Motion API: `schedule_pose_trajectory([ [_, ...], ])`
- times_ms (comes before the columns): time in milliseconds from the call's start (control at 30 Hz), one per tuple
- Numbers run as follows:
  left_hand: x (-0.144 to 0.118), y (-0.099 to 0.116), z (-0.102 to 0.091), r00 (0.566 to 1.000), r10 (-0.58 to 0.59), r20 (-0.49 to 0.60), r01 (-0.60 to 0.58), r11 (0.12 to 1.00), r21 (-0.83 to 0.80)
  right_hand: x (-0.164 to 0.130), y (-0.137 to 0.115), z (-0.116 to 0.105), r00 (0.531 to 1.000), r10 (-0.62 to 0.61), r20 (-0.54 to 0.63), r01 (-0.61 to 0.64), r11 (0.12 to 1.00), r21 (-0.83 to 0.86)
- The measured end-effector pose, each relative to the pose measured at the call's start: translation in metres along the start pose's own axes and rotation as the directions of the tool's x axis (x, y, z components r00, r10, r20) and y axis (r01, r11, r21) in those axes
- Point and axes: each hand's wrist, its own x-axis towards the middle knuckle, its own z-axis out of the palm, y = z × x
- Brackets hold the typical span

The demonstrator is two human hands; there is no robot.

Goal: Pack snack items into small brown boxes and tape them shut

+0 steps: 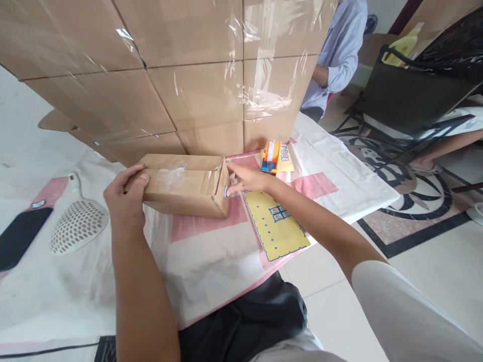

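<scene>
A small brown cardboard box [184, 183] with clear tape across its top lies on a white and pink cloth [211, 256]. My left hand [126, 198] grips the box's left end, thumb on top. At the box's right end my right hand [247, 180] has its fingertips on the tape at the edge, next to a small blue mark. Whether those fingers pinch the tape is unclear.
A wall of large taped cartons [169, 75] rises just behind the box. A yellow card [277, 226] and an orange packet [272, 157] lie to the right. A white perforated scoop [77, 221] and a black phone [20, 236] lie left. Another person [339, 50] sits behind the cartons.
</scene>
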Motion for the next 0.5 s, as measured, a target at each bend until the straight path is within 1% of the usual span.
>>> schedule_pose_trajectory([
  [67, -0.005, 0.008, 0.000, 0.999, -0.033, 0.004, 0.033, 0.997, -0.074, -0.001, -0.005, 0.010, 0.996, 0.000, 0.090, -0.005, 0.998, 0.059],
  [100, -0.008, 0.013, -0.001, 0.999, -0.039, -0.007, 0.038, 0.993, -0.116, -0.003, -0.011, 0.015, 0.995, 0.004, 0.098, -0.010, 0.998, 0.058],
  [133, -0.010, 0.019, -0.002, 0.998, -0.037, -0.041, 0.030, 0.988, -0.149, -0.005, -0.019, 0.020, 0.997, 0.010, 0.080, -0.014, 0.999, 0.050],
  [200, -0.014, 0.035, -0.003, 0.983, -0.003, -0.182, -0.027, 0.986, -0.165, -0.012, -0.040, 0.028, 1.000, -0.002, -0.018, 0.002, 0.999, 0.044],
  [267, -0.016, 0.057, 0.002, 0.934, 0.082, -0.348, -0.143, 0.978, -0.154, -0.025, -0.065, 0.031, 0.987, -0.032, -0.155, 0.036, 0.999, 0.023],
  [300, -0.017, 0.070, 0.008, 0.906, 0.131, -0.402, -0.210, 0.965, -0.158, -0.034, -0.078, 0.031, 0.975, -0.050, -0.215, 0.049, 0.999, -0.011],
  [367, -0.025, 0.102, 0.030, 0.870, 0.204, -0.449, -0.318, 0.928, -0.193, -0.061, -0.100, 0.024, 0.953, -0.073, -0.294, 0.034, 0.990, -0.136],
  [400, -0.032, 0.120, 0.046, 0.869, 0.222, -0.443, -0.342, 0.916, -0.211, -0.080, -0.108, 0.020, 0.939, -0.078, -0.336, 0.005, 0.977, -0.214],
  [433, -0.043, 0.137, 0.063, 0.881, 0.224, -0.416, -0.337, 0.915, -0.221, -0.102, -0.114, 0.015, 0.915, -0.079, -0.395, -0.042, 0.957, -0.288],
  [467, -0.056, 0.154, 0.081, 0.910, 0.219, -0.353, -0.308, 0.926, -0.218, -0.129, -0.117, 0.010, 0.878, -0.073, -0.473, -0.112, 0.930, -0.350],
  [500, -0.072, 0.169, 0.098, 0.944, 0.222, -0.246, -0.277, 0.936, -0.216, -0.159, -0.117, 0.006, 0.827, -0.059, -0.559, -0.199, 0.900, -0.389],
])
